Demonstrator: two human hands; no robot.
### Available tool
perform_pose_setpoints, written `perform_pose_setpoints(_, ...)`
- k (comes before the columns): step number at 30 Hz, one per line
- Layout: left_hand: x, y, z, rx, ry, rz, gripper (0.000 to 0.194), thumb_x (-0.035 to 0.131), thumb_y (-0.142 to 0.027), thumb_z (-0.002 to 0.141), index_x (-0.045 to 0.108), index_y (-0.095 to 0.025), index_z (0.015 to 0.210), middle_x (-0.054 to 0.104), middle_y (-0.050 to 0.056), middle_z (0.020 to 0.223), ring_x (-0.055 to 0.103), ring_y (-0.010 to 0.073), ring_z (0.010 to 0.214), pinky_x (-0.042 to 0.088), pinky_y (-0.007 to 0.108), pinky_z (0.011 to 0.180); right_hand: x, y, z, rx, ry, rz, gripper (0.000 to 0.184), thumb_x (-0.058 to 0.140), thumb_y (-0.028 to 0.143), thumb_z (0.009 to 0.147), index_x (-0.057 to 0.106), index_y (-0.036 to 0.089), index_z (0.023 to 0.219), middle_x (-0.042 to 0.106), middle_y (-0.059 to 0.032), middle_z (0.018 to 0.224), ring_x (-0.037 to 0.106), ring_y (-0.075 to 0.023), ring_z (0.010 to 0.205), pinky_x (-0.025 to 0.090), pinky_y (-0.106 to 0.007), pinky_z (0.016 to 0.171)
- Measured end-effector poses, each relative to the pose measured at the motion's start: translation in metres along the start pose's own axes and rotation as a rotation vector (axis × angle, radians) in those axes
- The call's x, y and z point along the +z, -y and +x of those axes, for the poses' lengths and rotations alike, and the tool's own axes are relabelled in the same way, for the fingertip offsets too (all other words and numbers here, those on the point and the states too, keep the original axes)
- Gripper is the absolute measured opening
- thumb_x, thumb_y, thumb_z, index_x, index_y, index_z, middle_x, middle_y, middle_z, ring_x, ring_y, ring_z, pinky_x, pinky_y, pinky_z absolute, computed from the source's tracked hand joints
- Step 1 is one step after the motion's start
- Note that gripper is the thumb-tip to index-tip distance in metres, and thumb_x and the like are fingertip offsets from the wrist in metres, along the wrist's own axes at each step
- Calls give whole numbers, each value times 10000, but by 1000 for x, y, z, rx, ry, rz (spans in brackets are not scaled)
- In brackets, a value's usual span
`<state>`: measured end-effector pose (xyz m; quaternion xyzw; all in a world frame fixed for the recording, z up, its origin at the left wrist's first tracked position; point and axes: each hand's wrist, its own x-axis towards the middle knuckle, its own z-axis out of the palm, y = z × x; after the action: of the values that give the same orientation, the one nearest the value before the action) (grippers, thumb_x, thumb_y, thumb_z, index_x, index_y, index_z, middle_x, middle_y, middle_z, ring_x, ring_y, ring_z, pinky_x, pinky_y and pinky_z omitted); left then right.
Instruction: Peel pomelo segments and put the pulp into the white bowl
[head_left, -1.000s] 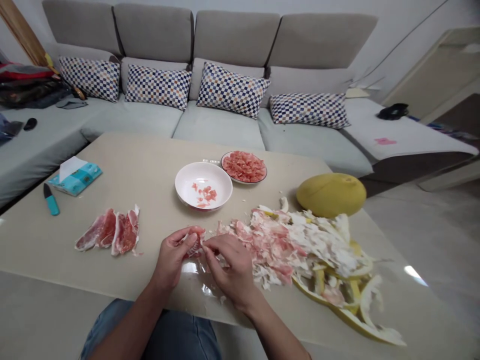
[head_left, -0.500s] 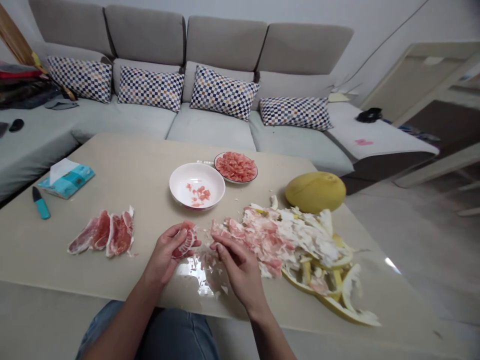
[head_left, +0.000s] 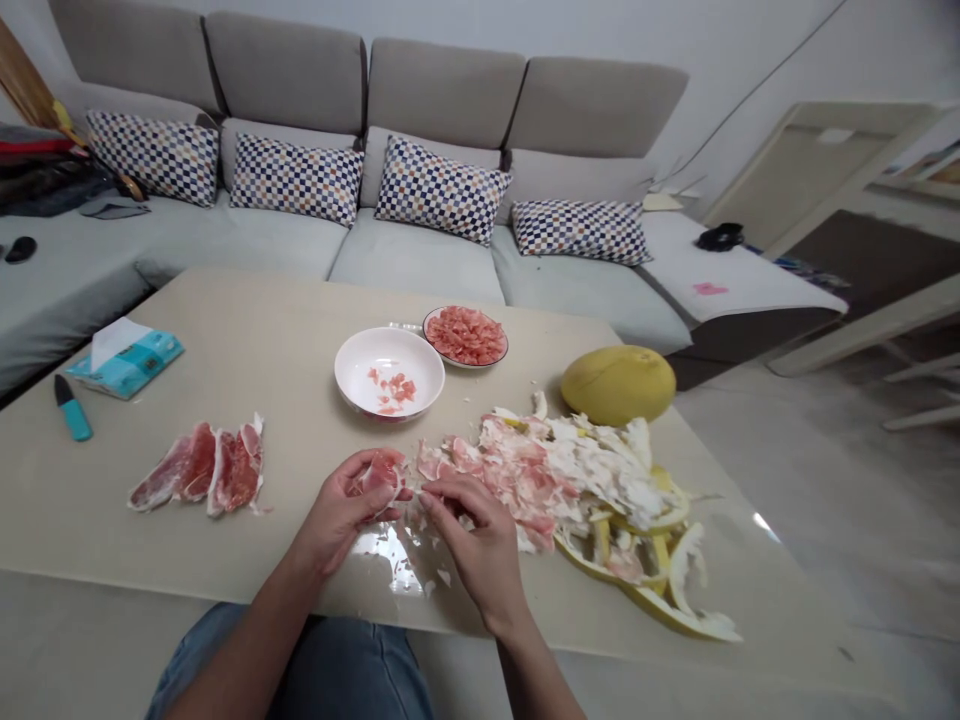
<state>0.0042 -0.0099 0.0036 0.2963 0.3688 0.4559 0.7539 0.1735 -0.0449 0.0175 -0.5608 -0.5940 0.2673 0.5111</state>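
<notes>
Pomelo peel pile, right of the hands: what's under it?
White pith and pink pulp scraps sit on curved yellow rind; whatever lies beneath the rind is covered.

The pomelo segment (head_left: 382,476) in the left hand (head_left: 334,512) is pink, streaked with white membrane. At centre right, the peel pile (head_left: 600,480) is white pith flecked with pink, edged by yellow rind, and a whole yellow-green pomelo (head_left: 618,385) sits just behind it. Left of centre, the flesh slabs (head_left: 196,466) are deep pinkish red. The white bowl (head_left: 388,345) holds coral bits, and the plate (head_left: 465,336) is heaped with coral pulp. The beige surface (head_left: 300,330) carries a teal tissue packet (head_left: 127,362). Along the top of the frame, the grey sofa (head_left: 442,90) has cushions (head_left: 443,191) checked in navy, tan and white.
</notes>
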Motion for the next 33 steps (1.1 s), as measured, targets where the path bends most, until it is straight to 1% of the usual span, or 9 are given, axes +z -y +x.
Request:
perform_pose_setpoints(3,5,4,-1,66,15,-11,484,833,-161,682,619,-227,1111,730,21,1001,703,141,854,555,225,775,10,3,1,-4,9,11,57,707,254,829,756,237,852,683,-38,771,601,-183,689,477,-295,614)
perform_pose_setpoints(8,3,4,2,82,-41,-85,447,821,-174,690,610,-221,1081,735,6,943,685,120,831,530,211,785,25,2,-2,-69,12,16,107,670,197,860,740,236,932,725,-44,870,653,-188,797,509,-299,717)
perform_pose_setpoints(12,4,3,2,137,-101,-81,461,836,-154,656,617,-205,1059,732,8,943,677,125,843,516,222,811,30,2,-4,-75,2,-36,129,654,206,872,729,228,975,743,-37,863,662,-168,714,520,-280,664)
perform_pose_setpoints(14,6,3,2,153,-98,-84,486,837,-146,651,613,-200,1079,728,17,963,673,130,857,511,227,820,31,3,-4,-39,5,-22,132,645,218,877,718,221,987,746,-39,876,673,-165,709,531,-276,662)
perform_pose_setpoints(17,6,3,0,142,-76,-91,507,837,-140,650,609,-200,1100,723,26,987,670,137,875,509,242,833,32,3,-4,32,49,50,144,624,240,889,683,214,1018,742,-43,889,693,-170,728,546,-271,661)
perform_pose_setpoints(20,4,4,0,131,-71,-80,493,839,-148,650,620,-200,1089,726,24,962,668,137,853,511,237,812,33,3,-4,87,106,115,176,608,257,898,634,218,1068,731,-27,836,694,-162,680,547,-258,620)
perform_pose_setpoints(23,1,4,1,143,-83,-68,477,840,-164,655,628,-195,1082,721,17,915,662,129,810,513,221,766,33,2,-4,109,145,131,155,609,268,900,624,218,1045,721,-9,770,677,-150,615,536,-246,586)
perform_pose_setpoints(27,-1,5,3,163,-116,-30,483,842,-178,652,626,-187,1084,713,18,908,650,126,798,513,221,753,31,2,-4,118,167,126,130,605,283,904,641,209,1005,729,-17,778,676,-150,614,531,-245,587)
perform_pose_setpoints(33,-1,5,3,182,-204,39,542,854,-203,620,617,-178,1107,712,31,945,647,151,846,511,253,793,24,2,0,110,188,-6,152,595,294,903,700,200,959,727,-29,759,669,-167,633,509,-264,620)
